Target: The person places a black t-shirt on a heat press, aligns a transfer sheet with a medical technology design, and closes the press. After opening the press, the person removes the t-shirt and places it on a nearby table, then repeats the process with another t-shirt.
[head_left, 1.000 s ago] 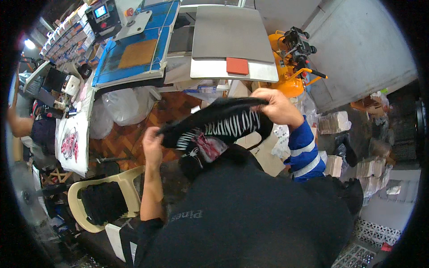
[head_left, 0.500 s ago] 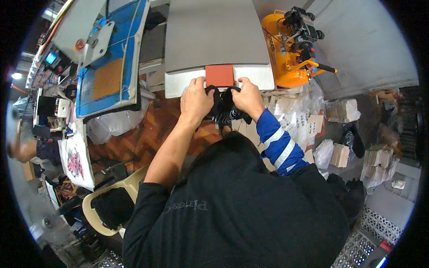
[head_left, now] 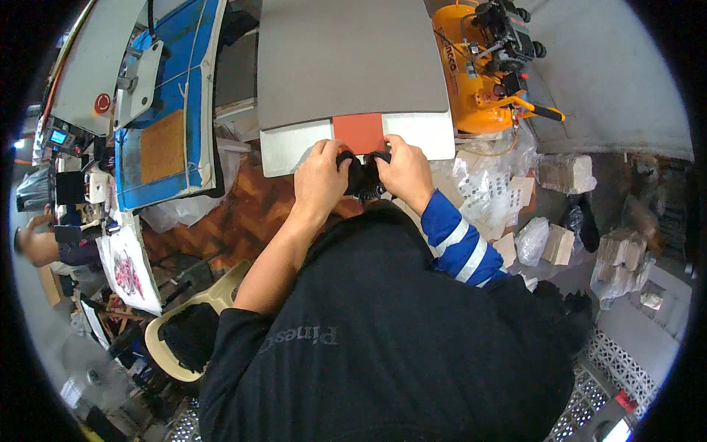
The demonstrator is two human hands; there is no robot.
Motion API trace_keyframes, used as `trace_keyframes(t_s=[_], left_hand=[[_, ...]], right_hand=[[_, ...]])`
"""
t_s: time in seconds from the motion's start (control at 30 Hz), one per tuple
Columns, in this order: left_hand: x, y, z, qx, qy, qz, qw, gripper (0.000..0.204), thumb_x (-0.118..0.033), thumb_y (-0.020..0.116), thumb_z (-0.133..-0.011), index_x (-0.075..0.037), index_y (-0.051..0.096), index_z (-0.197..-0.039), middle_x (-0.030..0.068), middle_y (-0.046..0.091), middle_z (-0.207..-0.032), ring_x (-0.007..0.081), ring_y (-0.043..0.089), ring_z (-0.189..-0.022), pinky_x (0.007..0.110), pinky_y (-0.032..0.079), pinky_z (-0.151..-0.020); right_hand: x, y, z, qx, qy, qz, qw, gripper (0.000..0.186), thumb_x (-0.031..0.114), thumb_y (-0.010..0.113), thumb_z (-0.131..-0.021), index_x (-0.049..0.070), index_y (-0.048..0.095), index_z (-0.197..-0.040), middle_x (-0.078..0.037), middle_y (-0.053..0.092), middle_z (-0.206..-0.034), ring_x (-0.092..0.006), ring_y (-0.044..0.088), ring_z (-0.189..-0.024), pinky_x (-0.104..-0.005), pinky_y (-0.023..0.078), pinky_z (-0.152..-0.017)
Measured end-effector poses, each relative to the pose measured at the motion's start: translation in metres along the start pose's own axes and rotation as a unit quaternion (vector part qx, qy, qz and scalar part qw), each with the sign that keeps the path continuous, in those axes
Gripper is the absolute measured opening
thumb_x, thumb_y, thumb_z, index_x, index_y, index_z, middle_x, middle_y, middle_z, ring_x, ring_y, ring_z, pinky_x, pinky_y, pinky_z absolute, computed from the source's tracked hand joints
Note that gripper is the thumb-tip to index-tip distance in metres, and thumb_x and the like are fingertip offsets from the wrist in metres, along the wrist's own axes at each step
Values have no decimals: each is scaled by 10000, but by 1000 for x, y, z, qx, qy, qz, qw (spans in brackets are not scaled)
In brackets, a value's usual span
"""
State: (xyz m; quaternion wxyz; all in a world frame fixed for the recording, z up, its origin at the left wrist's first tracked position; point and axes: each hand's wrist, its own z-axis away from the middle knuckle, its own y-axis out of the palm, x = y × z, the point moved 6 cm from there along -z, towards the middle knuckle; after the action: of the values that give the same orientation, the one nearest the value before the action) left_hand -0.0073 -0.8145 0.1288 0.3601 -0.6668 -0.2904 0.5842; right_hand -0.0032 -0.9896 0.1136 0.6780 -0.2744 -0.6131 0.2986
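Note:
Both my hands grip a small black cloth piece (head_left: 361,177) with light stripes at its lower end; its exact kind I cannot make out. My left hand (head_left: 320,177) pinches its left side and my right hand (head_left: 409,173) pinches its right side, so the upper edge is spread between them. Right beyond the cloth is the near end of a flat orange-red pad (head_left: 359,134). That pad sticks out from under a large grey board (head_left: 353,59) and lies over a white board edge (head_left: 291,147).
A blue-framed machine (head_left: 202,96) with a brown pad (head_left: 163,145) stands on the left. At the right is an orange air compressor (head_left: 471,81). Plastic bags and stacked card (head_left: 563,174) lie on the floor. Behind me on the left, a cream chair (head_left: 163,353) holds black cloth.
My hands have brought the cloth's upper edge up to the near end of the orange-red pad. Less of the cloth shows below my hands. The whole view has shifted slightly.

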Motion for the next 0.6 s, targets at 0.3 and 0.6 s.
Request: trace_keyframes(t_s=[0.3, 0.6], left_hand=[[4, 5, 0, -23, -21, 24, 999, 300, -94, 781, -820, -60, 661, -1093, 128, 700, -1045, 352, 695, -964, 450, 561, -803], [5, 1, -1, -25, -43, 67, 997, 276, -77, 791, -809, -61, 692, -1067, 124, 699, -1059, 346, 691, -978, 432, 553, -825]], right_hand=[[1, 0, 1, -2, -8, 42, 999, 369, 164, 710, -815, 1, 671, -1143, -243, 719, -882, -438, 701, -869, -494, 556, -797], [-7, 3, -6, 34, -30, 27, 999, 380, 157, 699, -801, -14, 673, -1139, -238, 723, -899, -425, 705, -868, -475, 559, -792]])
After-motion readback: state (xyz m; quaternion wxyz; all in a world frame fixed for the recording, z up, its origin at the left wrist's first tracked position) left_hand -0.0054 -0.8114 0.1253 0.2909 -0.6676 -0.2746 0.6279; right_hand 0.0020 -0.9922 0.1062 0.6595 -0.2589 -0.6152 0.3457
